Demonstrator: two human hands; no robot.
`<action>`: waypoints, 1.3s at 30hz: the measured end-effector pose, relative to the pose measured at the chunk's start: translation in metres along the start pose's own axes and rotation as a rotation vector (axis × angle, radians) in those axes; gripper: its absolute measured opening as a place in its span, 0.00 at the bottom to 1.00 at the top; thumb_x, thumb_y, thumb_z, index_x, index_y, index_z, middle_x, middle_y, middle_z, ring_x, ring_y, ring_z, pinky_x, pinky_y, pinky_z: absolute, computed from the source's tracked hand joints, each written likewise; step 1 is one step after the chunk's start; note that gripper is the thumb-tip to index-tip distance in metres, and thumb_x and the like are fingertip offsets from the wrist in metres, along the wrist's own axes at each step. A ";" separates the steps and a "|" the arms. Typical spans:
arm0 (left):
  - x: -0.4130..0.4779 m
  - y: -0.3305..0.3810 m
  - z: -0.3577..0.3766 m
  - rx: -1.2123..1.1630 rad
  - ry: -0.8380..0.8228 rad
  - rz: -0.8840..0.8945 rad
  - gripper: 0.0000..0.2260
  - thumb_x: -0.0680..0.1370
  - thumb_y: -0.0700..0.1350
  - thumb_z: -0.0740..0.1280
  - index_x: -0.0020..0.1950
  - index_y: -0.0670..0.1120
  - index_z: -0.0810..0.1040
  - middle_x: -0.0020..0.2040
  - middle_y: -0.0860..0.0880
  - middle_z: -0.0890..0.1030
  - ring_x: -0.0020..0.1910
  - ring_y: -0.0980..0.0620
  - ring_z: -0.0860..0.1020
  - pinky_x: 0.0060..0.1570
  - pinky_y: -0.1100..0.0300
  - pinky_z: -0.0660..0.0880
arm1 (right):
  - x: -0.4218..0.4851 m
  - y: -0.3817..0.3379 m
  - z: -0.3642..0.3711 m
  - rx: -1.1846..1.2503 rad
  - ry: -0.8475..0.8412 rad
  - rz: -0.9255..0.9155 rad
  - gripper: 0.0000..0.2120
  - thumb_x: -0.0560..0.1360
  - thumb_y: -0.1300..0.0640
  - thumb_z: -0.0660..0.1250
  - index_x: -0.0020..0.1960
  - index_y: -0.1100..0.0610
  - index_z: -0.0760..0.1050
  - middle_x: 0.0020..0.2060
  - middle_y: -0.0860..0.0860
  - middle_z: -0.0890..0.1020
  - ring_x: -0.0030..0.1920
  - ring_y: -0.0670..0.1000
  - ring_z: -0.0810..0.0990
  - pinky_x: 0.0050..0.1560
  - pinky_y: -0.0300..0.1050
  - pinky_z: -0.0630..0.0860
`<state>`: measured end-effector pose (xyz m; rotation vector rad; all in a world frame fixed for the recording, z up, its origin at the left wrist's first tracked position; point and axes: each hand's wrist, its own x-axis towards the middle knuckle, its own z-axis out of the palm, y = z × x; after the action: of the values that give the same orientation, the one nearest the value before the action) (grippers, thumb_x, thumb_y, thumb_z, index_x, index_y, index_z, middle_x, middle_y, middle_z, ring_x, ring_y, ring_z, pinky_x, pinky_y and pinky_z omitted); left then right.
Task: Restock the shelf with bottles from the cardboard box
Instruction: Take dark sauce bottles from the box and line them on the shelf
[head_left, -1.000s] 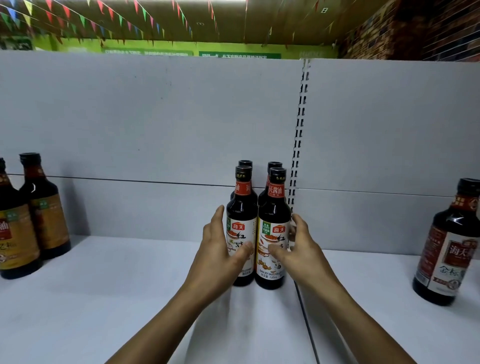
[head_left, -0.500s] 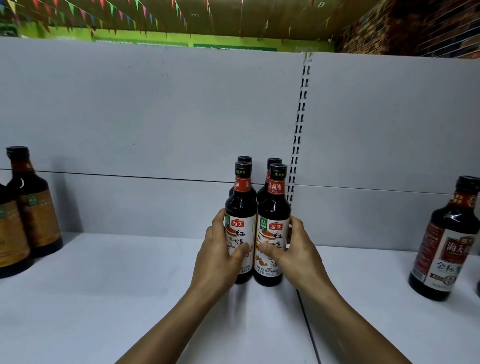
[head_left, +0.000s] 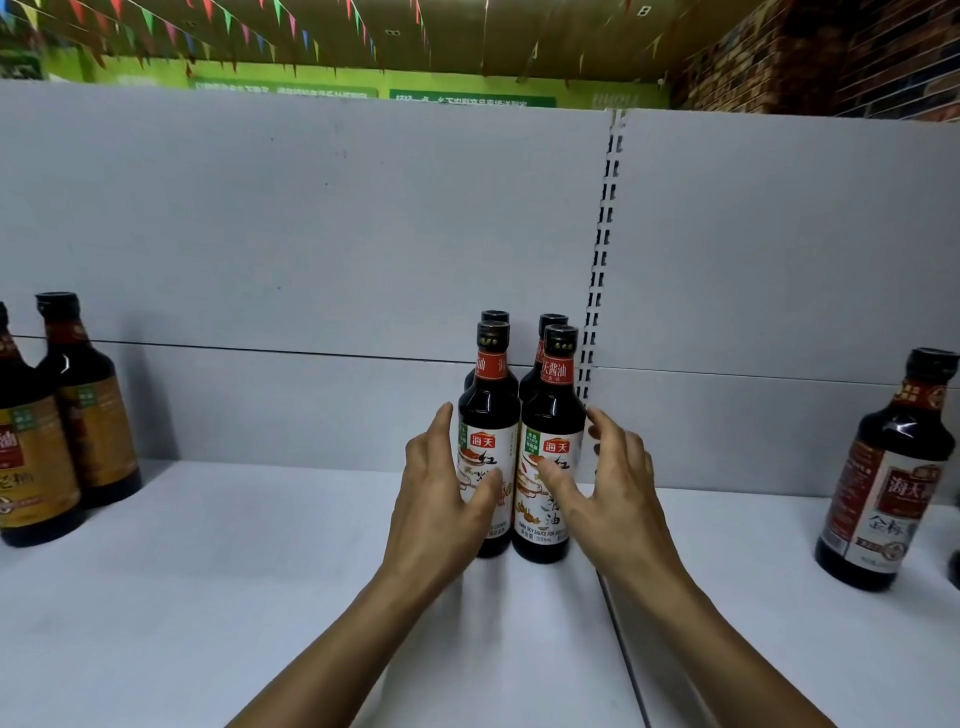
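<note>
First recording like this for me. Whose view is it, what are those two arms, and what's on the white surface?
No machine here: a person wears one camera on the head, so you look down along their own arms. The left hand and right hand flank the front pair of four soy sauce bottles standing on the white shelf. The fingers are loose and seem to grip nothing. Two gold-label bottles stand far left, a red-label bottle far right.
</note>
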<state>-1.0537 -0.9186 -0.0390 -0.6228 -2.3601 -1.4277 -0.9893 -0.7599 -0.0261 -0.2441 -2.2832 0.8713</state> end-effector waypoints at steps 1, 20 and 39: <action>-0.001 0.003 -0.003 -0.004 0.010 0.021 0.36 0.80 0.53 0.67 0.82 0.58 0.49 0.78 0.51 0.61 0.74 0.52 0.67 0.60 0.62 0.66 | -0.001 -0.003 -0.001 -0.023 0.019 -0.024 0.34 0.77 0.44 0.68 0.78 0.47 0.56 0.72 0.46 0.65 0.72 0.46 0.61 0.61 0.39 0.63; -0.097 -0.006 -0.163 -0.021 0.256 -0.036 0.30 0.79 0.53 0.68 0.78 0.62 0.58 0.69 0.57 0.71 0.66 0.60 0.72 0.64 0.55 0.74 | -0.080 -0.145 0.040 0.086 -0.185 -0.451 0.25 0.80 0.49 0.63 0.75 0.44 0.62 0.70 0.39 0.66 0.72 0.40 0.62 0.63 0.30 0.58; -0.312 -0.107 -0.348 0.389 0.780 -0.610 0.27 0.80 0.50 0.68 0.77 0.57 0.63 0.67 0.55 0.73 0.65 0.58 0.74 0.60 0.55 0.76 | -0.251 -0.311 0.248 0.520 -1.110 -0.702 0.23 0.80 0.48 0.64 0.73 0.43 0.66 0.67 0.41 0.72 0.65 0.41 0.72 0.65 0.41 0.71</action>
<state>-0.8274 -1.3349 -0.1098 0.6948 -2.1072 -1.0515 -0.9416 -1.2233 -0.0928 1.5093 -2.5763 1.3161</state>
